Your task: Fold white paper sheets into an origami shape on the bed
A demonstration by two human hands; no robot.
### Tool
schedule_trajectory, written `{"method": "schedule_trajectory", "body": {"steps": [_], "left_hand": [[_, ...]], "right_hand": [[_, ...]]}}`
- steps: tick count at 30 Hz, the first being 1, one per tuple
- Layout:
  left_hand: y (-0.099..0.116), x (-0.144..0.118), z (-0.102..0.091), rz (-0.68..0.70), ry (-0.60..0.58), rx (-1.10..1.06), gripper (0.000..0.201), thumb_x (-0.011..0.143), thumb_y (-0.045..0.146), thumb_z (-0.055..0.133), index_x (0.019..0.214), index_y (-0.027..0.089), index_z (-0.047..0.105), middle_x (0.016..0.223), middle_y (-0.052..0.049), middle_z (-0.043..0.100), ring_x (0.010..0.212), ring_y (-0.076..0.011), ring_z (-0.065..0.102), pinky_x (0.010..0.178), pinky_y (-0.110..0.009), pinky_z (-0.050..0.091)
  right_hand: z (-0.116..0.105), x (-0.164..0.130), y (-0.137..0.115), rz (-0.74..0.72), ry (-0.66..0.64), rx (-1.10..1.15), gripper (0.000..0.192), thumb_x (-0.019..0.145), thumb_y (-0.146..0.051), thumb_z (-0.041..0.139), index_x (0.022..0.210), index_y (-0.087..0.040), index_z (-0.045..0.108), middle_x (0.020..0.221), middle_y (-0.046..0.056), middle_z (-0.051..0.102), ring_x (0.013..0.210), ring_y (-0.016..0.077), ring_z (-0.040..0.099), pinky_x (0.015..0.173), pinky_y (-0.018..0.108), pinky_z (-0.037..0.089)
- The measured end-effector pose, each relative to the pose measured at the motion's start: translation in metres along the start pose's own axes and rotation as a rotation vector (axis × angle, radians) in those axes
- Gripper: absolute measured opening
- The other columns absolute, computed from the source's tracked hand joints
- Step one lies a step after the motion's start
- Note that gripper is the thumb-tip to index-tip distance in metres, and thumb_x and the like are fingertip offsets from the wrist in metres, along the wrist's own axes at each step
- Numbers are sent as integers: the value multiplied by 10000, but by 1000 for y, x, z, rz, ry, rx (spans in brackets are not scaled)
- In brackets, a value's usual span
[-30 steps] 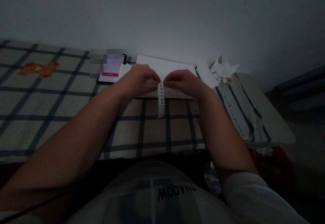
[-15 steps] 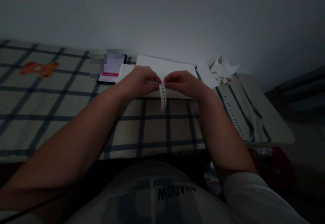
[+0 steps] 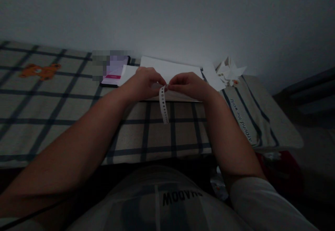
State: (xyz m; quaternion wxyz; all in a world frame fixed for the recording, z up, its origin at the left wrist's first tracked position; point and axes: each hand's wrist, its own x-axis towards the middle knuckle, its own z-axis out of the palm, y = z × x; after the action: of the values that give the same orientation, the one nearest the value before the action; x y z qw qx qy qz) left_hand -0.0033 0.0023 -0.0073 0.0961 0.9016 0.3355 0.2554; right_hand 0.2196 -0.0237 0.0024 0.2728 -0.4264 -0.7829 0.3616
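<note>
Perforated paper strip (image 3: 164, 104) pinched at top between left hand (image 3: 142, 83) and right hand (image 3: 188, 85), dangling free for tearing.

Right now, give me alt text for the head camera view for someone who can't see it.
Both hands, left hand and right hand, pinch the top of a narrow white paper strip punched with holes, which hangs over a grey checked cloth. Behind lie white paper sheets, a phone with a lit screen and folded white paper shapes.
</note>
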Motion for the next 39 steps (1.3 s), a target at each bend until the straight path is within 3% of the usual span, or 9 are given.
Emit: {"method": "schedule_trajectory", "body": {"steps": [15,28,39], "left_hand": [[2,0,-3,-20,-36,-7,237,838,378,606,943,263,784,851,-30,744,819,-186,656,780,-304,447],[11,1,-5,-27,-38,96,268,802,440,649,903,236,790,812,-60,727,831,-229,630,847,-391,407],[10,1,-4,-8,-32,54,238,801,442,655,866,252,783,810,-48,730,853,-224,637,879,-401,398]], "right_hand": [[0,1,2,-47,-13,-9,344,804,-495,675,871,-159,708,796,37,671,770,162,557,701,308,431],[2,0,1,23,-15,24,378,779,-531,708,869,-164,726,840,54,708,809,176,590,725,316,457],[0,0,0,14,-33,6,385,774,-544,710,865,-170,723,806,42,692,772,167,577,702,309,447]]}}
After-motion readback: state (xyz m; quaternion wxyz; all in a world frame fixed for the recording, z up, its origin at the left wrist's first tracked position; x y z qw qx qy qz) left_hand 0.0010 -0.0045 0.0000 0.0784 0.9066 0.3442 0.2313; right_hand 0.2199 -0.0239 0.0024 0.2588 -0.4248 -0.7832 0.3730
